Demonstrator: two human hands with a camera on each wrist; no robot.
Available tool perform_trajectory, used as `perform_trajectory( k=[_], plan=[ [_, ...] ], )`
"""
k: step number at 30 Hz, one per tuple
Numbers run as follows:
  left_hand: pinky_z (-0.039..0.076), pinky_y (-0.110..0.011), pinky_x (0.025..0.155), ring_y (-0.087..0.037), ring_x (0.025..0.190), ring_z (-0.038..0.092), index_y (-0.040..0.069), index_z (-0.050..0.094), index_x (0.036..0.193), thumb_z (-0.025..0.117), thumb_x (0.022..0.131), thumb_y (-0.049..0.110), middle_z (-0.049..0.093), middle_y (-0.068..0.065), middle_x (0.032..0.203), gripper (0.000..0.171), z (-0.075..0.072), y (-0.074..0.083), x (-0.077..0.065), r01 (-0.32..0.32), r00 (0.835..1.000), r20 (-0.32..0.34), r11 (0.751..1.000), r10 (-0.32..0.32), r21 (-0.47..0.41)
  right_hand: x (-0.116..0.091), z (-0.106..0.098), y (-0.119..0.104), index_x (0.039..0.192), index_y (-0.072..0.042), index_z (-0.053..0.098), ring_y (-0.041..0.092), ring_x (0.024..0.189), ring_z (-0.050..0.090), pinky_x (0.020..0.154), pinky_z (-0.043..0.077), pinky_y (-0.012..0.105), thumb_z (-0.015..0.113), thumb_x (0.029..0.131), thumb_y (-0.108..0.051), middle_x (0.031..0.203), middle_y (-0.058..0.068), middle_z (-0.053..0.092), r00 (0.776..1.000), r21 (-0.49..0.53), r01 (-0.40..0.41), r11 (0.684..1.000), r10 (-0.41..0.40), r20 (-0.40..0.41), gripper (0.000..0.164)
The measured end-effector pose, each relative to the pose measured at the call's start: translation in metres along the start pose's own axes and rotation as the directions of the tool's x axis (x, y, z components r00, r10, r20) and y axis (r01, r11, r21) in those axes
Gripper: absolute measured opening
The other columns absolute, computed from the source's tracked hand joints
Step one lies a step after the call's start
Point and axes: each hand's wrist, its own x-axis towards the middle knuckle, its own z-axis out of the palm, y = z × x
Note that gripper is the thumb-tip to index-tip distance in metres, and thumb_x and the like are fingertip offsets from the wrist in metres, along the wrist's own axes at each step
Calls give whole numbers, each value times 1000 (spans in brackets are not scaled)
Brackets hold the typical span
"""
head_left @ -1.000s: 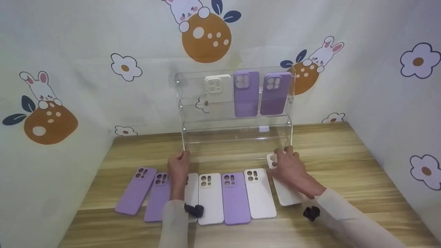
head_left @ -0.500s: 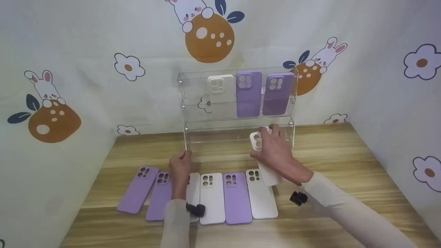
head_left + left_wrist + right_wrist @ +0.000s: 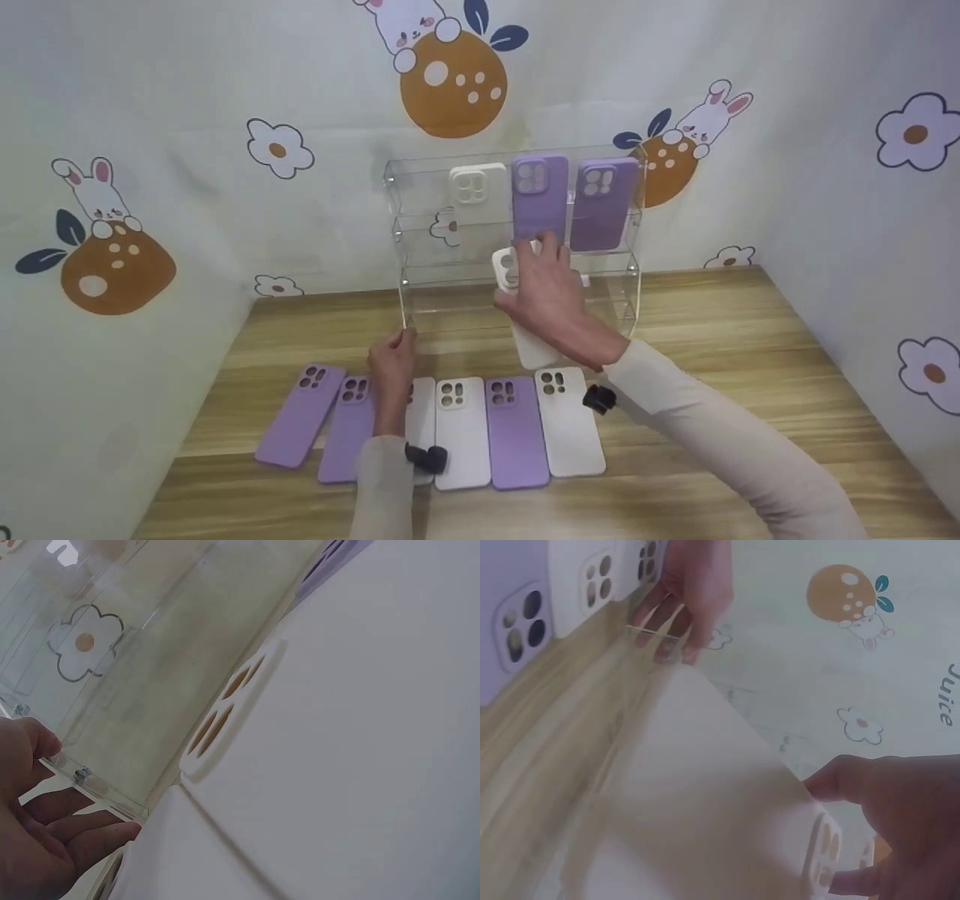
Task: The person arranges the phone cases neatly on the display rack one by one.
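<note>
Head view: right grip (image 3: pixel 551 296) holds a partly hidden white case (image 3: pixel 534 348); left grip (image 3: pixel 391 367) pinches the clear stand (image 3: pixel 465 263).

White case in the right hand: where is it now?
In the head view, the white case is in the right hand, just right of centre, in front of the clear stand, below its purple middle case.

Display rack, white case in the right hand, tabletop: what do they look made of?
Display rack: clear, glossy plastic, likely acrylic; the flower print behind shows through and rack edges glint.
Held white case: matte, probably silicone or soft plastic; smooth, even, no sharp reflections.
Tabletop: wood-look, satin; streaky grain, but solid wood or laminate can't be told.
</note>
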Motion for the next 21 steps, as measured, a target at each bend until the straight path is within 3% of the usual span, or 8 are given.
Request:
perform_trajectory(
  k=[6, 11, 21],
  plan=[
    [35, -25, 40, -10, 47, 39, 9, 78, 104, 63, 94, 36, 51, 1, 61, 33, 0, 2, -2, 45, 999, 23, 999, -45, 27, 11, 2, -21, 145, -11, 45, 35, 126, 44, 88, 55, 47, 72, 77, -29, 147, 20, 37, 1000, 27, 24, 999, -24, -19, 76],
    [34, -27, 36, -11, 42, 37, 9, 78, 100, 60, 93, 41, 45, 4, 55, 38, 0, 2, -2, 86, 995, 37, 994, -89, 62, 21, 4, -40, 144, -12, 44, 34, 124, 45, 85, 56, 46, 71, 78, -30, 149, 19, 34, 998, 58, 45, 997, -42, -46, 74],
    [34, -27, 39, -12, 45, 39, 3, 76, 90, 61, 94, 40, 44, 4, 55, 39, 1, 2, -2, 70, 997, 16, 995, -71, 67, 49, -8, -85, 142, -12, 44, 34, 123, 46, 87, 55, 45, 71, 80, -32, 149, 17, 34, 981, 11, 84, 996, -81, -176, 71]
  ],
)
